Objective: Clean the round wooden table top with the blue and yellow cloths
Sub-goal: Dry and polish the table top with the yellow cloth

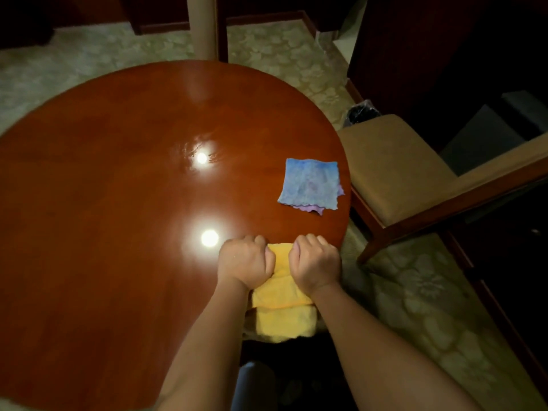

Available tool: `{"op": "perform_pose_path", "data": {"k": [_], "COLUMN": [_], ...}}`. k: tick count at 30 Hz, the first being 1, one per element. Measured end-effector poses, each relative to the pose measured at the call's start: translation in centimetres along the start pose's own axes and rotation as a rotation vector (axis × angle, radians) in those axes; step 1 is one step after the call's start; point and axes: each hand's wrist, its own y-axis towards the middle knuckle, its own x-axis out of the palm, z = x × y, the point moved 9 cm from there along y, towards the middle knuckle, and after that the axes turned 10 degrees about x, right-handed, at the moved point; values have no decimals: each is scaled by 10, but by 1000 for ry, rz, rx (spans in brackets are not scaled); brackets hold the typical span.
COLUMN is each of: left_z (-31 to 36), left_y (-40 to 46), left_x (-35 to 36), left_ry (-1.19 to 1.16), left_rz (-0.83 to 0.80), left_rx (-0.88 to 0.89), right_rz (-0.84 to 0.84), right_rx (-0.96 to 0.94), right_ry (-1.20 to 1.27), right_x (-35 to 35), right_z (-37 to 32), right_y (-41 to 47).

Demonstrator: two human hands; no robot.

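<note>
Two hands grip the yellow cloth at the near right edge of the tabletop: the left hand and the right hand sit side by side with knuckles up and fingers curled down into the cloth's far end, a narrow strip of yellow showing between them. That cloth is folded, with its far part lying on the wood under the hands and its near part hanging over the rim toward the person, where a folded edge runs across it. Both bare forearms reach in from the bottom of the view. The blue cloth lies flat on the tabletop beyond the hands and a little to the right, near the right rim and apart from the yellow one; it is roughly square, with a purple edge peeking out along its near and right sides. The round wooden surface is glossy red-brown and shows two bright lamp reflections, one just left of the left hand and one farther in toward the middle. A chair with a tan seat and dark wooden frame stands just beside the table's right rim. Behind the chair's far corner a dark bin with a plastic liner is partly seen. A pale patterned carpet covers the floor around the table, and a light-coloured post rises beyond the far rim.
</note>
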Motion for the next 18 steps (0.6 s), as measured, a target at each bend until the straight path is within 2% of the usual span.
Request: {"op": "perform_pose_path", "data": {"k": [10,15,18], "left_z": [-30,-30,-36], "left_y": [72,65,41], "left_x": [26,20,15], "left_ry": [-40,-38,-32], "left_rz": [59,16,-2], "left_rx": [60,47,-31], "right_rz": [61,38,10], "right_rx": [126,150,180], "right_ry": [-60,-46,-79], "right_x": [30,26,24], "right_z": [11,9,-6], "right_y": [65,57,42]}}
